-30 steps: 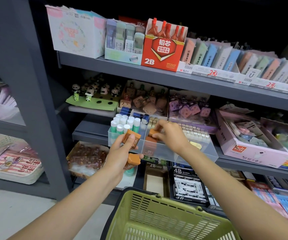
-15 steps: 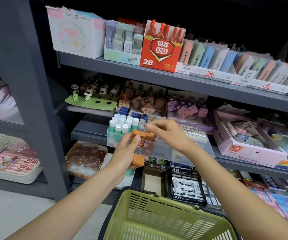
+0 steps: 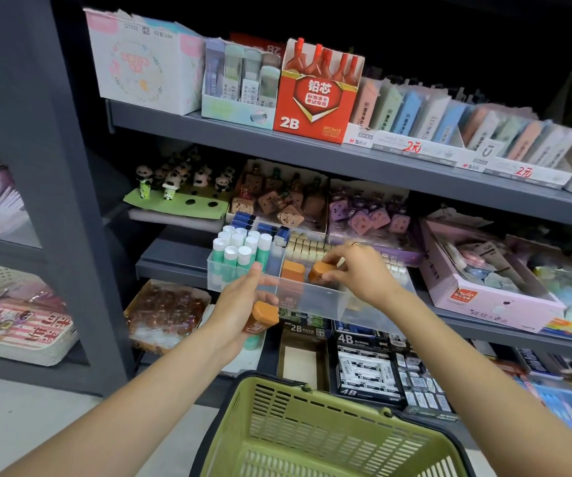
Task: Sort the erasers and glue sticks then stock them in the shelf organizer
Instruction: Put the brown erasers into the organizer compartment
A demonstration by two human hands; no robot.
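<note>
The right hand (image 3: pixel 357 273) reaches over the clear plastic shelf organizer (image 3: pixel 312 297) on the middle shelf, its fingers and thumb curled around a small orange-brown eraser (image 3: pixel 320 271) held inside the organizer's middle compartment. Just beside it, in the same compartment, a second orange-brown eraser (image 3: pixel 293 270) stands on its own, untouched. The left hand (image 3: pixel 240 304) is below the organizer's front edge, fingers wrapped loosely around a third orange-brown eraser (image 3: pixel 260 316) resting in its palm, with the fingertips up against the organizer's front wall; a pale green object shows below that hand, too hidden to name. In the organizer's left compartment stand the white-capped green glue sticks (image 3: pixel 243 246), about ten caps visible, the back ones crowded and hard to count. Behind them lie blue-wrapped items, partly covered. The organizer's right end is concealed by the right wrist. At the bottom, an olive-green slotted plastic shopping basket (image 3: pixel 329 435) is cut off by the frame's edge, so its contents cannot be seen. A red carton marked 2B (image 3: pixel 312 108) stands on the upper shelf.
</note>
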